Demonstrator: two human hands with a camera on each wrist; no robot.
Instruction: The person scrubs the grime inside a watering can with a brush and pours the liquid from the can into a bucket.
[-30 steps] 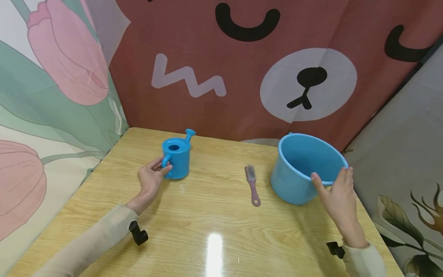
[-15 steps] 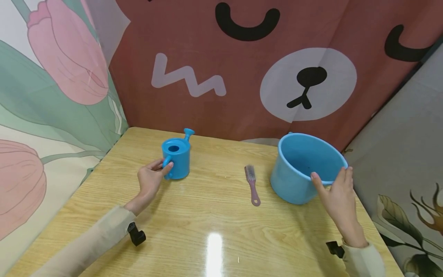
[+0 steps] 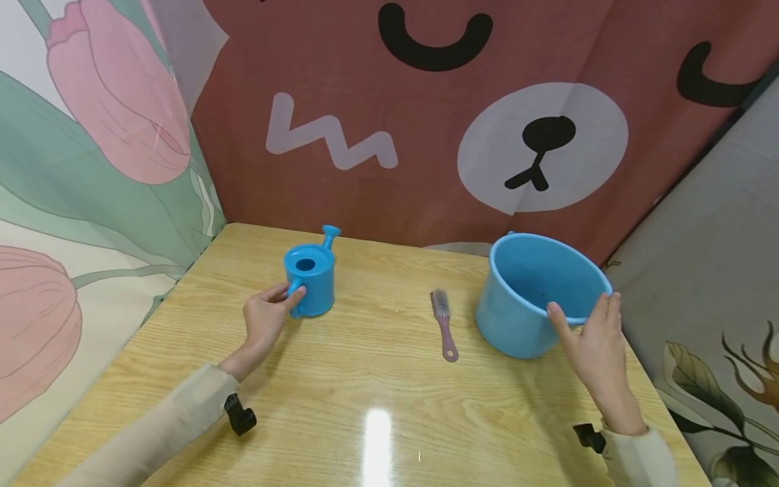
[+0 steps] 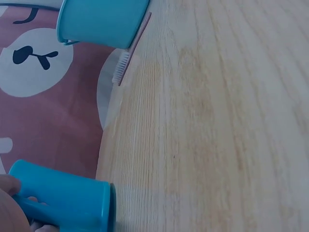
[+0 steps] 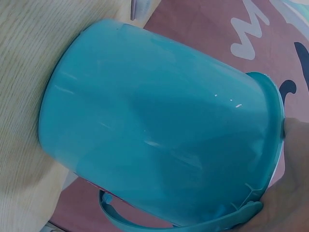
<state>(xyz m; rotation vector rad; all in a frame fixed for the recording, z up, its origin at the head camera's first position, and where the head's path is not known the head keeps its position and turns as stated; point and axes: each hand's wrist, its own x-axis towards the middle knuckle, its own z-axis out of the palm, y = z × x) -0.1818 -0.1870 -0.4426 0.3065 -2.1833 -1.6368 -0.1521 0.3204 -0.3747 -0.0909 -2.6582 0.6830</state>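
Observation:
My left hand (image 3: 264, 321) pinches the handle of a small blue watering can (image 3: 318, 287) at the left of the table. The can stands upright, its spout pointing to the back right. In the left wrist view, the watering can (image 4: 72, 191) has its base close at the tabletop. On the right, my right hand (image 3: 599, 355) grips the near rim of a light blue bucket (image 3: 517, 321), thumb inside and fingers outside. A swing handle (image 5: 125, 220) hangs down along the bucket's side in the right wrist view. The bucket's inside bottom is partly hidden.
Between can and bucket lies a purple brush (image 3: 445, 328), bristles toward the back. The wooden table (image 3: 341, 379) meets a brown cloth (image 3: 341, 196) with a bear face behind. Printed cloth walls stand left and right.
My left hand has turned the watering can slightly, its spout shifting a little left and its handle toward me. The right hand, bucket and brush stay in place.

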